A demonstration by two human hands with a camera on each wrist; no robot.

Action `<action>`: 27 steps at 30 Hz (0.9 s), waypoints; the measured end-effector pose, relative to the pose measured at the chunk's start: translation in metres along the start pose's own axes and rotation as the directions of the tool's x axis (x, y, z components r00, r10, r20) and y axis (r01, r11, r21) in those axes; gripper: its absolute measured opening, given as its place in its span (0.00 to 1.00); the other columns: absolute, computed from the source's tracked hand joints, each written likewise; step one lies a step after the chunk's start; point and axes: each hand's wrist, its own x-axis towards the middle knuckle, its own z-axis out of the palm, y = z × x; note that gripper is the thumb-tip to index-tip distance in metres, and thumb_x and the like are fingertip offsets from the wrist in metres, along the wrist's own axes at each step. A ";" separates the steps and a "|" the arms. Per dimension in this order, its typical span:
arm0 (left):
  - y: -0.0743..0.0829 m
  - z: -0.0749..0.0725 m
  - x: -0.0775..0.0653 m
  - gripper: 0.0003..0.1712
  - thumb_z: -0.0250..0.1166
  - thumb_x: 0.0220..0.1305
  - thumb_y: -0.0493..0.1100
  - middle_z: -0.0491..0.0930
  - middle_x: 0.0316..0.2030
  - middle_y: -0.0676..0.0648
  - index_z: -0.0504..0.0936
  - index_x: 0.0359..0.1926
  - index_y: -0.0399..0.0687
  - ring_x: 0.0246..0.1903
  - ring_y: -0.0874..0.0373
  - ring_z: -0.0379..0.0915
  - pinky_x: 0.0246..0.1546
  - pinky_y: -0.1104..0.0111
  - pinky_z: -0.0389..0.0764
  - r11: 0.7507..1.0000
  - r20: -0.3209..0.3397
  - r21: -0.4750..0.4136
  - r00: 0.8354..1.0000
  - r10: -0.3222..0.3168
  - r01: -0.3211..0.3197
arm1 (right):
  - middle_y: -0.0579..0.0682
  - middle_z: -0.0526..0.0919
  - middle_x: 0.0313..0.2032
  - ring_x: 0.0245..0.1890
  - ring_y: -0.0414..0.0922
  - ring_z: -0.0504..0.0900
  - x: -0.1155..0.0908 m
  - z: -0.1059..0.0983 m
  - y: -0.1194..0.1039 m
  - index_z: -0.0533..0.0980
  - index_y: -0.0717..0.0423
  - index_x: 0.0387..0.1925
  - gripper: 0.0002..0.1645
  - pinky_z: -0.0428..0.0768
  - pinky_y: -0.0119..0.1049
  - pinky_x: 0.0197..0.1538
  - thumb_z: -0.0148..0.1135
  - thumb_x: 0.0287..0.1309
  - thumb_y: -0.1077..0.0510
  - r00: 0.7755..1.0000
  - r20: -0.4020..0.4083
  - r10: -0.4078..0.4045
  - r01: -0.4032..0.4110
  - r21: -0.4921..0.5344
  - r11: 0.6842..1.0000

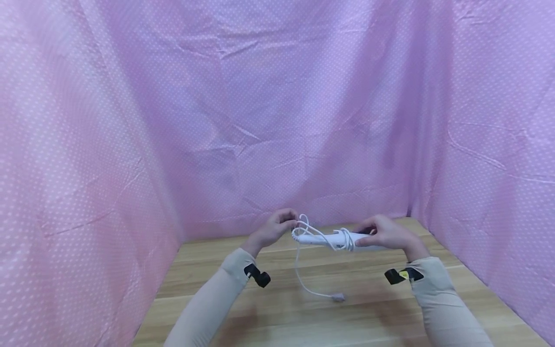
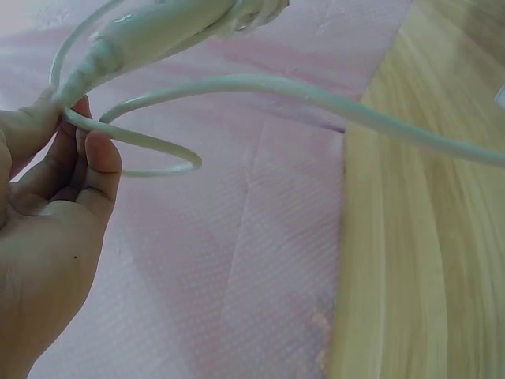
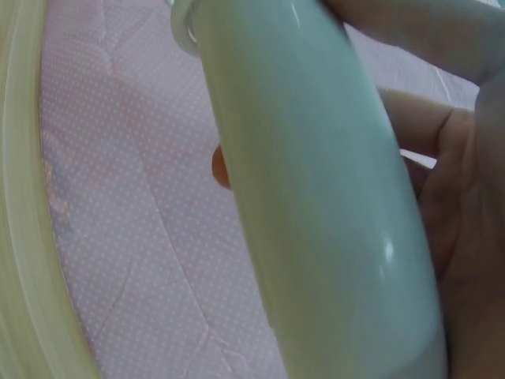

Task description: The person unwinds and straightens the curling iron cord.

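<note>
A long white appliance (image 1: 318, 239), seemingly a hair straightener, is held up above the table, lying roughly level. My right hand (image 1: 388, 233) grips its right part; the right wrist view shows the smooth rounded body (image 3: 316, 181) with fingers around it. Loops of white power cord (image 1: 347, 239) wrap its middle. At its left end, beside the ribbed cord sleeve (image 2: 91, 67), my left hand (image 1: 270, 230) pinches the cord (image 2: 130, 138) between thumb and fingers. The free length hangs down to a plug (image 1: 337, 297) low over or on the table; which, I cannot tell.
Below the hands spreads a wood-grain table (image 1: 299, 323). Pink dotted cloth (image 1: 277, 120) hangs at the back and along both sides, close to the table's edges. Each wrist carries a small black camera (image 1: 260, 277).
</note>
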 end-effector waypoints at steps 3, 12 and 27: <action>-0.002 -0.007 -0.005 0.09 0.55 0.69 0.31 0.76 0.32 0.51 0.72 0.42 0.23 0.34 0.59 0.73 0.38 0.73 0.77 1.000 -0.042 0.013 0.999 0.001 -0.001 | 0.45 0.87 0.34 0.32 0.34 0.81 -0.002 -0.002 0.004 0.84 0.57 0.42 0.16 0.81 0.30 0.36 0.72 0.53 0.53 0.998 -0.043 0.037 -0.038 -0.022 0.999; -0.022 -0.025 -0.027 0.06 0.58 0.67 0.31 0.77 0.32 0.37 0.76 0.38 0.28 0.32 0.54 0.74 0.35 0.69 0.80 0.999 -0.088 0.041 0.996 0.008 -0.004 | 0.46 0.86 0.33 0.30 0.34 0.79 -0.006 -0.010 0.005 0.84 0.59 0.42 0.17 0.78 0.29 0.34 0.71 0.53 0.52 0.973 -0.213 0.092 -0.111 -0.080 0.991; -0.055 -0.028 -0.051 0.12 0.58 0.67 0.30 0.82 0.32 0.42 0.76 0.46 0.20 0.32 0.54 0.76 0.40 0.57 0.82 0.966 -0.204 0.021 0.947 -0.246 0.256 | 0.50 0.87 0.35 0.31 0.37 0.82 -0.003 -0.012 -0.017 0.83 0.63 0.43 0.16 0.80 0.30 0.33 0.71 0.52 0.60 0.978 -0.207 -0.003 0.011 0.038 0.999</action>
